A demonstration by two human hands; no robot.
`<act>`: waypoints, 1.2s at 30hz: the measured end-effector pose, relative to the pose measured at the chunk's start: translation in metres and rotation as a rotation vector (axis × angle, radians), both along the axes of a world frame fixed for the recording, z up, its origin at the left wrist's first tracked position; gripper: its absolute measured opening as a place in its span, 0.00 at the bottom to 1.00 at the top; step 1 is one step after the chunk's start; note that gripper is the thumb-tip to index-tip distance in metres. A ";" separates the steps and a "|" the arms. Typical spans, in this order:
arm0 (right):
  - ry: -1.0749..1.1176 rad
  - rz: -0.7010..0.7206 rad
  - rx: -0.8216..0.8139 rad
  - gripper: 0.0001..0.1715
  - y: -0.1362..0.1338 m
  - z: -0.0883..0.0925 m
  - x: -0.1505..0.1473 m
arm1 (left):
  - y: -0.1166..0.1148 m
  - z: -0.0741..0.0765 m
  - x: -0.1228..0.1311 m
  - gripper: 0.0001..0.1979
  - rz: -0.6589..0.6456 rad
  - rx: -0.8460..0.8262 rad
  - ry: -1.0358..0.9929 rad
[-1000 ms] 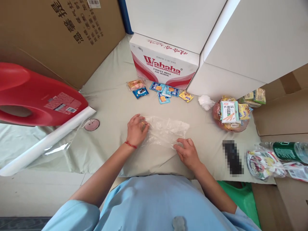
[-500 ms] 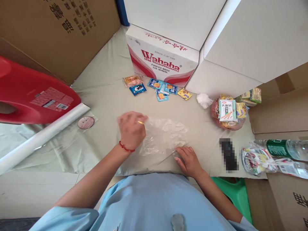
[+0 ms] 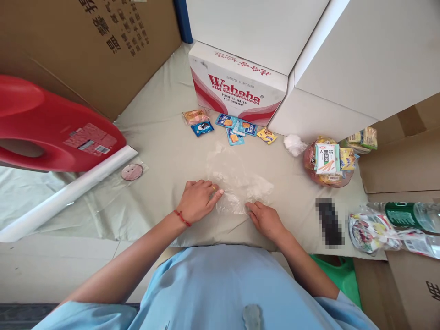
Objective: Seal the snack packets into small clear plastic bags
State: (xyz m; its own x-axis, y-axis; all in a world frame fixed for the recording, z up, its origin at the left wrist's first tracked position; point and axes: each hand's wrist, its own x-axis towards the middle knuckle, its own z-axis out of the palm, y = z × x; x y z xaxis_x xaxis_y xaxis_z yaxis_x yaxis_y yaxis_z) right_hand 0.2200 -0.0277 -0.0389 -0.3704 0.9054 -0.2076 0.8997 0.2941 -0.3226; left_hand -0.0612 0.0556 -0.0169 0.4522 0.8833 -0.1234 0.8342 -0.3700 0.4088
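At a piece of clear plastic, partly spread, with left hand and right hand.
In the head view, lies on the cloth-covered table mostly beyond and between both hands, short of the blue snack packets and the white-and-red box. On the left, touches the near left part with thumb stretched out and fingers loosely bent; on the right, meets the near edge with thumb and forefinger close together (pinching or merely resting, cannot tell for either hand). Looks opened out over much of its area, so probably well along in spreading; has wrinkles and bunching left, above all toward the right. Whether bag or single sheet, cannot tell.
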 end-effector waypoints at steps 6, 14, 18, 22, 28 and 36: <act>0.276 -0.180 -0.148 0.40 0.006 -0.001 0.012 | -0.006 -0.013 -0.002 0.12 0.001 0.038 0.083; 0.609 -0.746 0.077 0.49 0.046 0.007 0.053 | -0.015 -0.023 -0.032 0.16 -0.027 0.023 -0.031; 0.540 -0.648 0.304 0.21 0.053 0.035 0.046 | -0.023 -0.030 -0.034 0.18 0.002 0.050 -0.082; 0.499 -0.126 0.317 0.14 0.050 0.047 0.000 | -0.030 -0.039 -0.032 0.18 0.038 0.097 -0.146; 0.291 0.495 0.170 0.22 0.047 0.009 -0.074 | -0.037 -0.048 -0.046 0.16 0.200 0.192 -0.178; 0.205 0.486 0.106 0.28 0.050 -0.002 -0.107 | -0.045 -0.029 -0.058 0.15 0.428 0.348 0.026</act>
